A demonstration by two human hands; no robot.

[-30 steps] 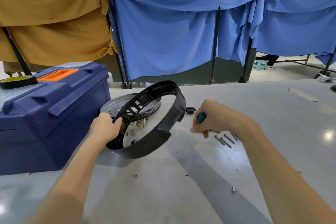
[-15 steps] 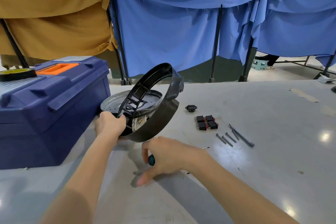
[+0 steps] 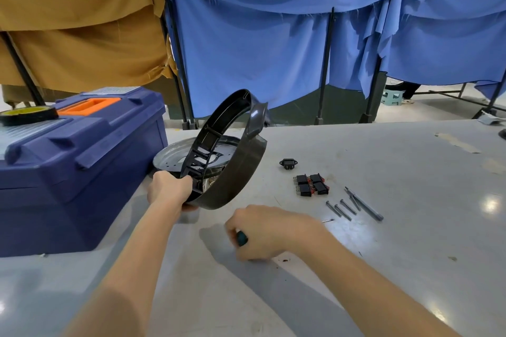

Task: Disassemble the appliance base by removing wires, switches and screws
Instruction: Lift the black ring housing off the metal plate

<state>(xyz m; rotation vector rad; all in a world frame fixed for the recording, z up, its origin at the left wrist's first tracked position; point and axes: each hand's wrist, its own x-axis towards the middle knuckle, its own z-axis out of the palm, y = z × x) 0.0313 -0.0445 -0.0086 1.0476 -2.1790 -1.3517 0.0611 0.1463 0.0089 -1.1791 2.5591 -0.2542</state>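
Note:
My left hand (image 3: 170, 189) grips the black plastic base ring (image 3: 235, 172) by its lower rim and holds it tilted nearly upright above the table. Behind the ring a round metal plate (image 3: 172, 157) lies flat. My right hand (image 3: 267, 231) rests low on the table in front of the ring, closed around a screwdriver whose teal handle end (image 3: 242, 238) sticks out; its metal tip (image 3: 327, 220) shows to the right of the hand. Several black and red switches (image 3: 312, 185), a small black socket (image 3: 288, 163) and several long screws (image 3: 343, 208) lie to the right.
A blue toolbox (image 3: 76, 161) with an orange handle stands at the left, a tape roll (image 3: 27, 115) on its lid. Blue and tan cloth screens hang behind the grey table (image 3: 410, 241). Small dark specks (image 3: 284, 260) lie near my right wrist.
My left hand has tipped the ring up from leaning low to nearly upright. My right hand moved from beside the screws down to the table in front of the ring, still holding the screwdriver.

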